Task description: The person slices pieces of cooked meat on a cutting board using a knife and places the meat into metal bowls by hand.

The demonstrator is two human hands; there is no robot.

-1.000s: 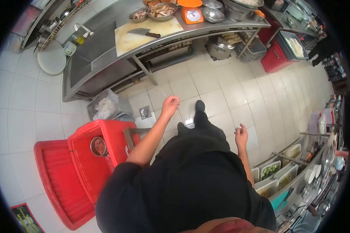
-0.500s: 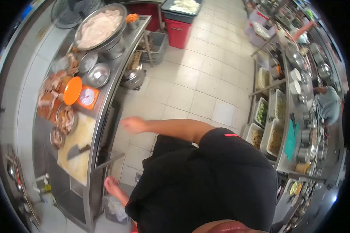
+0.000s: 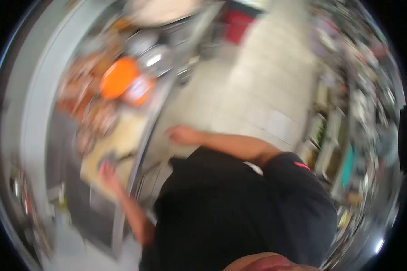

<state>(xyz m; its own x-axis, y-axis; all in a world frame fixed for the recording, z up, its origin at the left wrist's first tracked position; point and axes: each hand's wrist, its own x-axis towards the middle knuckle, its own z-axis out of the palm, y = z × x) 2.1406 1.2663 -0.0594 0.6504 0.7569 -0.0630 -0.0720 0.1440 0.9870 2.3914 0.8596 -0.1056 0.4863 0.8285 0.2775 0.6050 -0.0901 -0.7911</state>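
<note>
The fingers of the left hand (image 3: pixel 107 176) reach over the board (image 3: pixel 129 131), their tips overlapping the blade end of the knife (image 3: pixel 117 159) in our view; motion blur smears them, so we cannot tell how far open they are, nor whether they touch the knife. We see the knife lying on the board, between 12 and 1 o'clock from that hand, its handle pointing towards 2. At 2 o'clock from the left hand we find the right hand (image 3: pixel 183 134), out over the floor (image 3: pixel 212 104) just beyond the edge of the worktop (image 3: pixel 160 108). Its fingers seem bent, but the blur hides how far open they are and whether they hold anything. Taking our bearings from the left hand again, we have a small bowl (image 3: pixel 85 141) at 11 o'clock, a bowl of meat (image 3: pixel 100 118) near 12, and an orange scale (image 3: pixel 138 92) between 12 and 1. A metal bowl (image 3: pixel 156 61) sits beyond the scale at 1, and a meat pile (image 3: pixel 79 86) lies at 11. From the right hand, we see food trays (image 3: pixel 332 131) well away at 3 o'clock and a red bin (image 3: pixel 237 28) at 1.
</note>
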